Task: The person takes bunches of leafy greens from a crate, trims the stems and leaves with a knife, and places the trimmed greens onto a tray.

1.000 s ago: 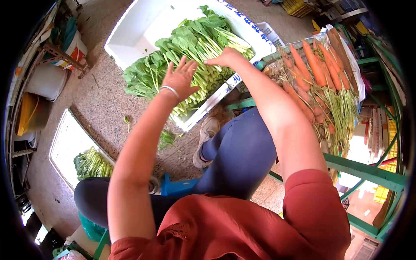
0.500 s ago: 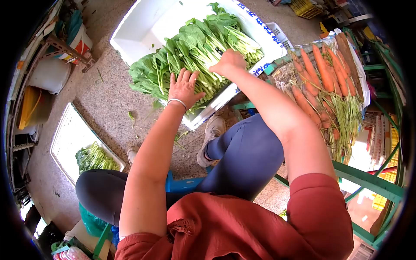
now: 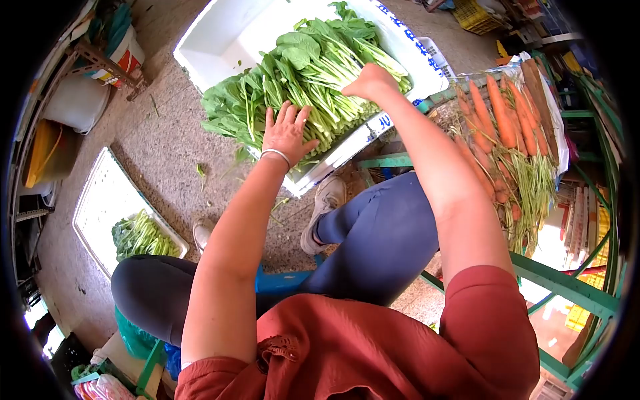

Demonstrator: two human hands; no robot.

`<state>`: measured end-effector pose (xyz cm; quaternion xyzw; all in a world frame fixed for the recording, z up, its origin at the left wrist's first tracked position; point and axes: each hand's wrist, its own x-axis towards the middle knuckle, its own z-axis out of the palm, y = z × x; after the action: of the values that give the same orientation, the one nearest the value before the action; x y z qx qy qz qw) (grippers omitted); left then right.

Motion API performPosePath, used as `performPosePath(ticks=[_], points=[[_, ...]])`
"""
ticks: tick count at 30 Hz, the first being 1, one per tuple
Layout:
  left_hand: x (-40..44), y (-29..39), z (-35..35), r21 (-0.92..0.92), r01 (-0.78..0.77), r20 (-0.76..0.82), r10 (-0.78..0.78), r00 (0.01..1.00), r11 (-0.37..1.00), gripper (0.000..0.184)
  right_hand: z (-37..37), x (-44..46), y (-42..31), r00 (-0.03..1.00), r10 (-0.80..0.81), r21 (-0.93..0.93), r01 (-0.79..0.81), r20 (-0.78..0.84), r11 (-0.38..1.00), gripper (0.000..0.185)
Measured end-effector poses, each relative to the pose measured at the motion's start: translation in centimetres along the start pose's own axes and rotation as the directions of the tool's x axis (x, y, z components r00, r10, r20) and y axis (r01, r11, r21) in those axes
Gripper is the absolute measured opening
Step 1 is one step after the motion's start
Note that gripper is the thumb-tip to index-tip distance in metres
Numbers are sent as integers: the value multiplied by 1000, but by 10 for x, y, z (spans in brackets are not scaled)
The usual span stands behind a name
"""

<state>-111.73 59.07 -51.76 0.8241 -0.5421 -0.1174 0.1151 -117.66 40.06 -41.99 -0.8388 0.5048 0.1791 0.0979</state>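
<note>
A white foam box (image 3: pixel 223 37) holds a thick layer of leafy green vegetables (image 3: pixel 300 57), leaves toward the far left and pale stems toward me. My left hand (image 3: pixel 288 133), with a white bracelet at its wrist, rests spread on the near left part of the greens and holds nothing. My right hand (image 3: pixel 373 83) is over the stems at the right part of the box, fingers bent inward. Its fingertips are hidden, and I cannot make out whether it grips any stems.
Carrots (image 3: pixel 500 113) with green tops lie on a green-framed stand at the right. A white tray (image 3: pixel 107 200) with a few greens stands on the floor at the left. Buckets (image 3: pixel 77 107) and shelves line the far left. A yellow crate (image 3: pixel 475 15) is at the back.
My left hand has come down onto the greens, its fingers still spread. My right hand has moved right along the stems. The view has shifted slightly.
</note>
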Motion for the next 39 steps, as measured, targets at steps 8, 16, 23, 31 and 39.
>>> performPosePath(ticks=[8,16,23,31,39], points=[[5,20,-37,74,33,46,-36,998,997,77,-5,19,12,992,-128,141,127,-7,982,46],[48,50,-21,111,-151,142,134,981,982,71,-15,19,11,989,-144,196,147,-27,970,49],[44,36,2,85,-105,117,95,989,991,76,-25,16,12,991,-130,157,135,-44,978,47],[42,35,3,33,-93,92,90,992,995,76,-45,9,24,995,-35,226,55,-92,973,46],[45,37,-2,49,-72,136,65,989,996,79,-60,-14,45,988,-112,575,155,-110,804,43]])
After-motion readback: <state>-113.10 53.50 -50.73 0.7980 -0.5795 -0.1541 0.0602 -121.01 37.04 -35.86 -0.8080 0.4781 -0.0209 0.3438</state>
